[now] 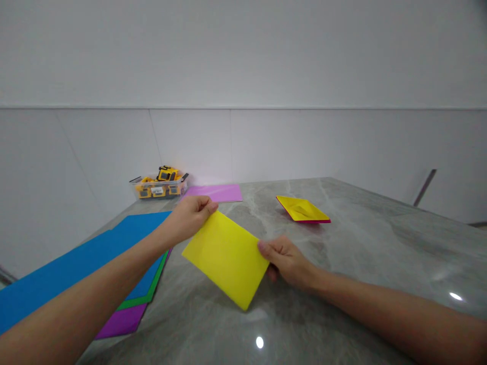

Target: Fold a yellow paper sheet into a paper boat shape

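Over the near desk [323, 334], the left hand [193, 215] and right hand [287, 259], closed in pinches, hold the yellow paper [227, 257] by two corners; this looks like handling the sheet, and the next move calls for a steady grip. The right fingers are blurred and partly hidden, the left forearm [102, 289] covers some cut-off blue paper [133, 229], and the farther folded piece's [304, 209] inner creases seem unclear.

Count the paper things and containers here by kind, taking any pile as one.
Held yellow paper rectangle: 1
Folded yellow-and-red paper shape: 1
Layered blue, green and purple paper pile: 1
Flat lilac paper rectangle: 1
Clear plastic container: 1
Total: 5
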{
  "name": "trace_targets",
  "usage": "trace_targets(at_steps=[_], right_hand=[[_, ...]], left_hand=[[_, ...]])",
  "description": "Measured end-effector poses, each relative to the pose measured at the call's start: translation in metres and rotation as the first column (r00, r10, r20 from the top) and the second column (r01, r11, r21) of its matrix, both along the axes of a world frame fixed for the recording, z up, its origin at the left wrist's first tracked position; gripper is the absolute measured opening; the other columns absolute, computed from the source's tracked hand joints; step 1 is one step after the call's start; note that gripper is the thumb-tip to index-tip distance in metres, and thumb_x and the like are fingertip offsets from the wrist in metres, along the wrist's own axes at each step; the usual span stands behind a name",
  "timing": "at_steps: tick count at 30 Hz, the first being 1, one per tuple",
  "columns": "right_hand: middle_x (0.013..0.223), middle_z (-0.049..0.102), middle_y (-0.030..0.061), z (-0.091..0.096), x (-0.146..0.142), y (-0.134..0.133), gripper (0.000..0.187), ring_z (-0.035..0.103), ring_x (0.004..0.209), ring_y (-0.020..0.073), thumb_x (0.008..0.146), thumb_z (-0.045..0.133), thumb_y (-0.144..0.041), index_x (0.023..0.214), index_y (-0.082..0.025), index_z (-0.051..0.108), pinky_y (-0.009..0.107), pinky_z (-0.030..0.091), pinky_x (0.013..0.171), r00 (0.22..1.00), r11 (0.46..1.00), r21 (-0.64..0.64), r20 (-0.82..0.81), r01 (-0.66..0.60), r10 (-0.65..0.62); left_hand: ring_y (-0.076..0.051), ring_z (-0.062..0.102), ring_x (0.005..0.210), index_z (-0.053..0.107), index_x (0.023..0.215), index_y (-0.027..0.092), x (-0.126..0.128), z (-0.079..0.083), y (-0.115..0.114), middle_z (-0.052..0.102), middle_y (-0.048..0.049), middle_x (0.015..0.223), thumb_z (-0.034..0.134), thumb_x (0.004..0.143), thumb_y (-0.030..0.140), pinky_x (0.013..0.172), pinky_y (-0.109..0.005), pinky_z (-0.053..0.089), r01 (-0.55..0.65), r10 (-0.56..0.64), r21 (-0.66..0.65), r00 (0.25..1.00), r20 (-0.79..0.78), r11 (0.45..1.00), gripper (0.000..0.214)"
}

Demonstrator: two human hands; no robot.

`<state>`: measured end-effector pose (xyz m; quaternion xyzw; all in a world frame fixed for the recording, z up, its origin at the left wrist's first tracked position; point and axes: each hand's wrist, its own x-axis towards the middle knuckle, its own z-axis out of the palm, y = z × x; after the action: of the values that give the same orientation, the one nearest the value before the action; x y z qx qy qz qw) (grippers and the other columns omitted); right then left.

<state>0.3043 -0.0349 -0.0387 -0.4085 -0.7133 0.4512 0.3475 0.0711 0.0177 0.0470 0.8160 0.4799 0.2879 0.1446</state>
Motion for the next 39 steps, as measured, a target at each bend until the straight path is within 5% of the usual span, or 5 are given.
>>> trace_targets(at_steps=[7,14,22,28,39], right_hand=[[0.058,0.054,0.0006,0.0,-0.006,-0.013,0.057,0.045,0.047,0.0071,0.079,0.052,-0.066,0.065,-0.012,0.058,0.018,0.029,0.044,0.952,0.934,-0.204,0.019,-0.295,0.305],[0.073,0.065,0.0072,0.002,-0.002,0.0,0.051,0.06,0.063,0.015,0.069,0.064,-0.062,0.072,-0.012,0.063,0.024,0.043,0.055,0.968,0.938,-0.334,-0.251,-0.089,0.003],[0.074,0.066,0.0103,-0.002,0.005,0.016,0.048,0.063,0.069,0.0211,0.074,0.06,-0.06,0.076,-0.012,0.06,0.03,0.048,0.06,0.957,0.969,-0.214,-0.232,0.125,-0.174],[0.107,0.059,0.0077,0.0,0.015,0.021,0.065,0.062,0.08,0.0185,0.079,0.063,-0.03,0.136,-0.025,0.033,0.035,0.052,0.072,0.945,0.92,0.243,-0.185,0.309,-0.269],[0.098,0.057,0.0053,0.011,0.006,0.013,0.021,0.053,0.097,0.0211,0.082,0.06,-0.019,0.102,-0.02,0.057,0.038,0.042,0.089,0.912,0.632,0.722,0.001,0.284,-0.411]], left_hand=[[-0.014,0.044,0.054,0.045,0.062,0.019,0.028,-0.031,-0.019,0.047,0.0025,0.056,0.042,0.088,0.04,0.05,-0.025,0.024,-0.056,0.053,0.061,0.997,0.051,0.997,0.033],[-0.017,0.061,0.061,0.062,0.082,0.014,0.019,-0.023,-0.011,0.068,-0.0049,0.073,0.064,0.074,0.05,0.051,-0.024,0.044,0.203,-0.006,-0.558,0.942,0.335,0.805,0.037],[-0.017,0.067,0.061,0.06,0.094,0.012,0.035,-0.076,-0.017,0.071,-0.0086,0.078,0.066,0.076,0.046,0.055,-0.026,0.052,0.42,0.123,-0.532,0.69,0.714,0.735,0.039],[-0.015,0.063,0.056,0.06,0.08,0.012,0.044,-0.089,-0.031,0.068,-0.0054,0.068,0.062,0.077,0.049,0.045,-0.02,0.047,0.395,-0.015,-0.472,0.779,0.627,0.788,0.037],[-0.015,0.066,0.05,0.062,0.081,0.011,0.047,-0.093,-0.04,0.069,-0.007,0.066,0.066,0.076,0.051,0.045,-0.021,0.052,0.542,-0.061,-0.518,0.727,0.684,0.662,0.041]])
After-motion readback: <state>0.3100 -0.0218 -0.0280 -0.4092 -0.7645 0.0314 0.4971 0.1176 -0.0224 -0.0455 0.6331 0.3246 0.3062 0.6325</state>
